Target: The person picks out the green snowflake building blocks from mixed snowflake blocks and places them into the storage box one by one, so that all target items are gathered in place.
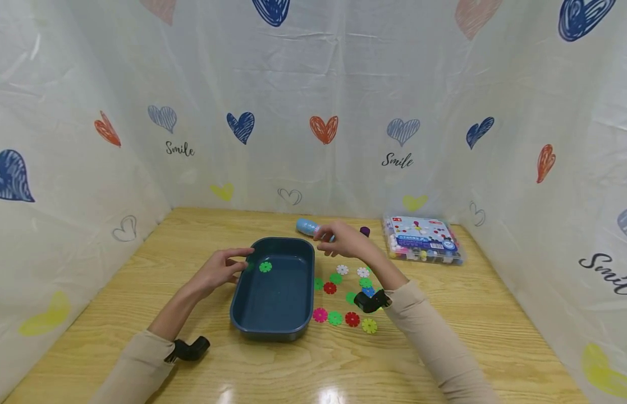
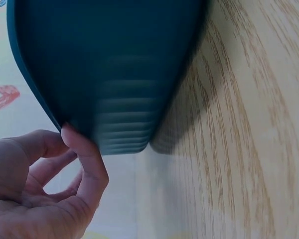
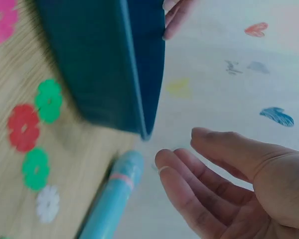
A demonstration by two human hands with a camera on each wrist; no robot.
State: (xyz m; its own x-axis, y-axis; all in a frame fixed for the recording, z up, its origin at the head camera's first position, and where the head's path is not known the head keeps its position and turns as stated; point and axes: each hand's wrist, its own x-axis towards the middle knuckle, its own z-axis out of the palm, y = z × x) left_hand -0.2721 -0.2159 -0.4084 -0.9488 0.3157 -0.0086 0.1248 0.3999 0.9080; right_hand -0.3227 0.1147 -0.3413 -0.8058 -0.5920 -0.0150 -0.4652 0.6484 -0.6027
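Note:
A dark blue rectangular tub (image 1: 273, 331) stands on the wooden table, with one green flower-shaped disc (image 1: 265, 267) inside it. My left hand (image 1: 223, 269) pinches the tub's left rim; in the left wrist view the thumb and a finger meet at the edge. Near the far right corner of the tub, my right hand (image 1: 343, 238) hovers with fingers loosely bent and nothing between them. Several flower-shaped discs lie right of the tub, among them a pink disc (image 1: 320, 315), a red disc (image 1: 352, 319), a yellow disc (image 1: 369, 326) and a white disc (image 1: 342, 269).
Behind my right hand lies a light blue bottle (image 1: 307, 226), partly covered by it. A dark purple object (image 1: 365, 230) sits beyond the wrist. At the back right rests a clear plastic box (image 1: 424, 240) of coloured pieces. A heart-printed curtain (image 1: 273, 163) surrounds the table.

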